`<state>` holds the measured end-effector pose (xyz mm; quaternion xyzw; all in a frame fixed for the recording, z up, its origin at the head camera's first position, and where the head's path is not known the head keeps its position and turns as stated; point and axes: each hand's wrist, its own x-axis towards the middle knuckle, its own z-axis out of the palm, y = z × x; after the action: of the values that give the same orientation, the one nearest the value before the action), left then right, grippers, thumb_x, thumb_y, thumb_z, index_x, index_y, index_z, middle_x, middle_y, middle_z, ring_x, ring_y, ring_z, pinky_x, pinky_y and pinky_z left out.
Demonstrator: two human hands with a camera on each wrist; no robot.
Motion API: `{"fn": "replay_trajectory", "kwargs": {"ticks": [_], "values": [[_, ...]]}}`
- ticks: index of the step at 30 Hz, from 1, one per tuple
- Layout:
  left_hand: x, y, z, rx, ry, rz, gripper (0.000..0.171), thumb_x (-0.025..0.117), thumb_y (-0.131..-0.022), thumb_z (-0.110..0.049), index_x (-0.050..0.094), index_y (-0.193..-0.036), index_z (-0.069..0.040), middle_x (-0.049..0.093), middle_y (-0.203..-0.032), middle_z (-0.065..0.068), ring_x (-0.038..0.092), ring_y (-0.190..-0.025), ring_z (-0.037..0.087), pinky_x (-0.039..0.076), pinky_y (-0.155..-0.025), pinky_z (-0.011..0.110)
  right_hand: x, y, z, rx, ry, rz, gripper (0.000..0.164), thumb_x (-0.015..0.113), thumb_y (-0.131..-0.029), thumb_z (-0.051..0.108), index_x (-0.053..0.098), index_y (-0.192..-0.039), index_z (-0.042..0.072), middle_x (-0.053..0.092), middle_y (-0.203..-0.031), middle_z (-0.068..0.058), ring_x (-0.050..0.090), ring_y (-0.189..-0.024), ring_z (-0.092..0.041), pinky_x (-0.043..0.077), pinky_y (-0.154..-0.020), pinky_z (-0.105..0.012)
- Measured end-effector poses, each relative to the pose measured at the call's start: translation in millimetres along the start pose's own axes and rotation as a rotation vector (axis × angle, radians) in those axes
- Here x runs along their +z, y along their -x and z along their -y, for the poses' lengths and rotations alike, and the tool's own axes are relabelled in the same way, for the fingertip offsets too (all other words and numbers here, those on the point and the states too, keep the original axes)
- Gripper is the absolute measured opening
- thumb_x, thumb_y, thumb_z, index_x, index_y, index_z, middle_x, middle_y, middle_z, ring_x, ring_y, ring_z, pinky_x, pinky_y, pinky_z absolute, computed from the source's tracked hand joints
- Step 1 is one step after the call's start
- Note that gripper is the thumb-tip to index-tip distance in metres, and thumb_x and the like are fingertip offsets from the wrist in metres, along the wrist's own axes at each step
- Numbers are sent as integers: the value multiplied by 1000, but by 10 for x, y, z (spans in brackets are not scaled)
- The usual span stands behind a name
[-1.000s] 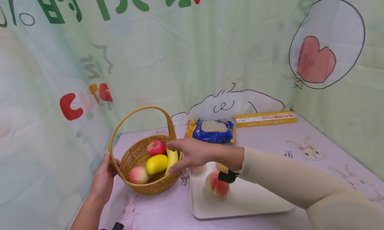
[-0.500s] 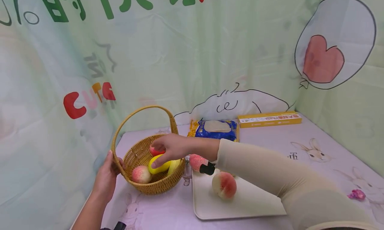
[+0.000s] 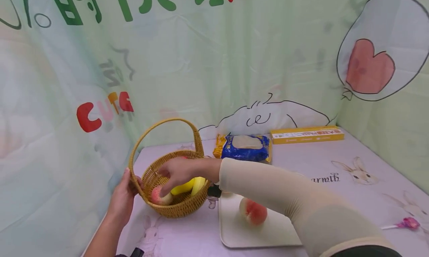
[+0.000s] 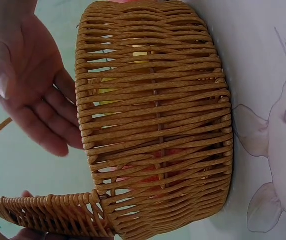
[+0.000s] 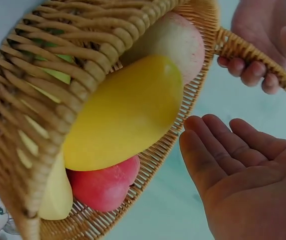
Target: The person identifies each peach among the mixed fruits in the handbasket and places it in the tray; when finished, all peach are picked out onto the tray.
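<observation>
My left hand [image 3: 121, 199] grips the wicker basket [image 3: 175, 211] at the foot of its arched handle. Inside the basket lie a peach [image 5: 175, 47], a yellow mango [image 5: 127, 115], a red apple [image 5: 105, 186] and a banana [image 3: 199, 185]. Above this fruit hovers my right hand [image 3: 179, 172], holding nothing; in the head view it overlaps the apple and part of the peach. The right wrist view shows its fingers [image 5: 218, 142] extended beside the basket's rim. To the basket's right, another peach [image 3: 254, 211] sits on a pale tray [image 3: 234, 236].
A blue and yellow packet [image 3: 246, 147] lies at the back, next to a long yellow box [image 3: 306, 135]. At the right edge is a pink wrapped lollipop [image 3: 409, 223]. My right sleeve [image 3: 268, 178] covers part of the tray. A printed curtain [image 3: 187, 63] hangs behind.
My right hand has moved left across the basket, from over the banana to over the peach inside. The left hand keeps its grip on the handle. The head view has shifted slightly.
</observation>
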<state>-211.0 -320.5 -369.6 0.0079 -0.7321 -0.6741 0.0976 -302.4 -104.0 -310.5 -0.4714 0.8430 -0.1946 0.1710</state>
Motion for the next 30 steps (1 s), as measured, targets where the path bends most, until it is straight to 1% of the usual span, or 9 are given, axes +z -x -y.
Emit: {"fn": "replay_trajectory", "kwargs": {"ticks": [5, 10, 15, 17, 20, 22, 24, 27, 30], "values": [[-19, -10, 12, 16, 5, 1, 53, 30, -110, -58, 46, -110, -7, 57, -94, -2, 54, -95, 19, 45, -89, 28, 2, -223, 37, -6, 86, 28, 75, 79, -88, 45, 55, -147, 6, 66, -138, -6, 61, -122, -15, 48, -103, -25], [-20, -30, 22, 34, 25, 0, 53, 30, -111, -55, 49, -108, -5, 58, -92, -1, 54, -91, 16, 44, -88, 29, 18, -425, 77, 18, 137, 45, 74, 81, -87, 44, 57, -145, 5, 67, -133, -7, 61, -113, -15, 49, -100, -26], [-6, -20, 30, 16, 32, -4, 49, 31, -111, -54, 55, -103, -12, 56, -94, -1, 52, -94, 17, 43, -91, 29, 112, -577, 93, 85, 127, 97, 74, 84, -84, 45, 59, -144, 11, 67, -130, -1, 60, -110, -14, 51, -100, -28], [-4, -14, 41, 12, 42, -8, 49, 31, -111, -55, 56, -100, -14, 56, -93, -3, 52, -93, 16, 43, -90, 29, 155, -625, 95, 96, 123, 119, 73, 85, -83, 46, 60, -143, 14, 67, -129, 0, 61, -109, -13, 51, -101, -28], [-1, -18, 45, 17, 62, -7, 50, 32, -111, -54, 57, -98, -12, 57, -90, -4, 53, -90, 14, 44, -87, 28, 191, -687, 83, 70, 134, 149, 72, 85, -83, 46, 61, -141, 12, 68, -130, 0, 62, -110, -13, 51, -101, -27], [-3, -25, 43, 21, 68, -7, 52, 32, -111, -54, 56, -98, -10, 57, -89, -4, 54, -88, 14, 45, -86, 28, 205, -724, 74, 42, 157, 166, 67, 84, -83, 45, 64, -137, 10, 70, -126, -1, 62, -107, -13, 51, -99, -25], [-5, -32, 38, 19, 69, -9, 54, 32, -111, -54, 56, -99, -8, 58, -88, -3, 54, -88, 14, 45, -87, 29, 220, -760, 66, 28, 160, 188, 60, 83, -83, 42, 67, -130, 9, 71, -118, -1, 62, -102, -14, 51, -94, -23], [-13, -42, 37, 10, 59, -18, 55, 32, -111, -55, 57, -99, -7, 57, -89, -3, 54, -90, 14, 45, -88, 29, 249, -808, 63, 24, 149, 229, 45, 83, -84, 38, 70, -117, 10, 70, -102, 1, 61, -93, -14, 51, -85, -23], [-23, -46, 43, 2, 52, -23, 55, 32, -110, -56, 57, -98, -9, 57, -90, -3, 54, -92, 16, 44, -89, 28, 268, -841, 71, 42, 145, 276, 37, 83, -84, 34, 70, -111, 12, 68, -96, 2, 60, -91, -14, 50, -82, -23]]}}
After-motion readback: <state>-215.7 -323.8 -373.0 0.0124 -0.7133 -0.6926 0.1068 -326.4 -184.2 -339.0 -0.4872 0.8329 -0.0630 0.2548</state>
